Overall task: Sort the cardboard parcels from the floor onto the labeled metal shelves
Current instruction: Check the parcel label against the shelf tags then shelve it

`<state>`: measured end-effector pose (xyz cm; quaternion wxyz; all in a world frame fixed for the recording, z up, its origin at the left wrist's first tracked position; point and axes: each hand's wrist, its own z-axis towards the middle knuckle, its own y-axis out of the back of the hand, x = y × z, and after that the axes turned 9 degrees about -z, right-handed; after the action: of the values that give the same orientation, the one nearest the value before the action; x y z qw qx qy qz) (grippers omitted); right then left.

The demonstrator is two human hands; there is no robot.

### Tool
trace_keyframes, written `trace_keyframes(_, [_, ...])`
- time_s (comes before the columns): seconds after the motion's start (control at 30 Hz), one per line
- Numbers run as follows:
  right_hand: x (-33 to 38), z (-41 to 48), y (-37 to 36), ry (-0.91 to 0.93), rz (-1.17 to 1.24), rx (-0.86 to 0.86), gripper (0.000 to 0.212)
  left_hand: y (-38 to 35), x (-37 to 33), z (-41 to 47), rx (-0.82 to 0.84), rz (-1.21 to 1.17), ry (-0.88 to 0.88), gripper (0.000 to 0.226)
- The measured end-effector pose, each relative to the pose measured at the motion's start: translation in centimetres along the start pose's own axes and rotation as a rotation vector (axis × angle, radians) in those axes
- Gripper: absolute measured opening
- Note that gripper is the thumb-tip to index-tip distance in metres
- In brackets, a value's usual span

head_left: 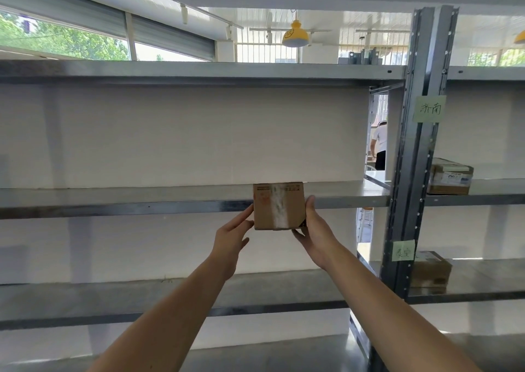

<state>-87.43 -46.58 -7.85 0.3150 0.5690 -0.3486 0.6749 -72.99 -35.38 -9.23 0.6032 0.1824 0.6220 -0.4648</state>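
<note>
The small cardboard parcel is held between my two hands in front of the front edge of the middle shelf, towards its right end. Its top is level with the shelf surface and its bottom hangs below the shelf lip. My left hand presses straight fingers against the parcel's left side, thumb held clear. My right hand grips the right side, thumb upright along it and fingers curled beneath the lower right corner. Right of the upright post, which carries two green labels, a second parcel sits at the left end of the neighbouring shelf, and a third parcel on the shelf below.
</note>
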Motion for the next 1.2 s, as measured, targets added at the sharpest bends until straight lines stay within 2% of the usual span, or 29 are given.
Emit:
trace_keyframes(0.13, [0.4, -0.8, -0.1, 0.130, -0.079, 0.044, 0.055, 0.1, 0.5, 0.0, 0.022, -0.010, -0.041, 0.035])
trace_keyframes(0.2, [0.2, -0.9, 0.5, 0.159, -0.117, 0.068, 0.047, 0.5, 0.5, 0.3, 0.027, -0.011, -0.051, 0.038])
trace_keyframes(0.43, [-1.2, -0.5, 2.2, 0.149, -0.068, 0.118, 0.044, 0.2, 0.2, 0.8, -0.050, -0.098, 0.019, 0.029])
trace_keyframes(0.53, [-1.6, -0.6, 2.2, 0.155, -0.099, 0.107, 0.051, 0.1, 0.1, 0.7, -0.048, -0.157, 0.043, 0.031])
trace_keyframes(0.57, [-1.7, -0.8, 2.2, 0.161, -0.121, 0.092, 0.052, 0.2, 0.0, 0.6, -0.035, -0.165, 0.052, 0.041])
trace_keyframes(0.67, [-1.8, -1.0, 2.1, 0.149, -0.095, 0.042, 0.052, 0.4, -0.1, 0.5, 0.038, -0.142, 0.080, 0.089])
trace_keyframes(0.73, [-1.8, -1.1, 2.2, 0.121, -0.065, 0.024, 0.049, 0.5, -0.2, 0.5, 0.071, -0.110, 0.081, 0.098])
trace_keyframes(0.8, [-1.8, -1.2, 2.3, 0.086, -0.031, 0.006, 0.045, 0.7, -0.3, 0.4, 0.101, -0.068, 0.072, 0.083])
trace_keyframes(0.9, [-2.0, -1.2, 1.9, 0.043, 0.066, 0.035, 0.035, 0.6, -0.4, 0.1, 0.121, -0.040, 0.050, 0.046])
trace_keyframes(0.97, [-1.9, -1.4, 1.5, -0.006, 0.150, 0.032, 0.030, 0.5, -0.2, 0.0, 0.072, -0.052, 0.020, 0.031])
trace_keyframes(1.03, [-1.8, -1.4, 1.3, -0.028, 0.184, 0.013, 0.034, 0.4, 0.2, 0.1, 0.017, -0.022, -0.053, 0.020])
trace_keyframes(1.1, [-1.8, -1.2, 1.4, -0.026, 0.191, -0.003, 0.034, 0.4, 0.5, 0.2, -0.005, 0.027, -0.117, 0.017])
trace_keyframes(1.2, [-2.0, -0.8, 1.7, -0.015, 0.171, -0.023, 0.036, 0.5, 0.4, -0.1, 0.061, 0.055, -0.166, 0.040])
